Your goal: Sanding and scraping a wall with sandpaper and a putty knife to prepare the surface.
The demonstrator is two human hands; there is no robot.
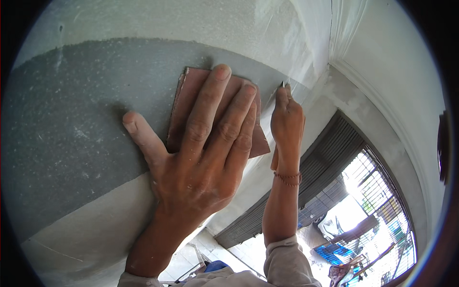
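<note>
While the reddish-brown sandpaper [191, 103] is pressed flat against the grey wall patch [71, 134] by the spread left hand [201, 153], a small blade [282, 84] is gripped in the closed right hand [286, 119].

You are facing a wall [71, 143] that is showing a broad grey patch, with paler plaster bordering it along the top edge and at the lower left corner. A reddish-brown sheet of sandpaper [191, 95] is lying flat against the grey patch near its upper right edge, where the grey is meeting the white plaster. Fine white specks are dotting the grey surface all over.
</note>
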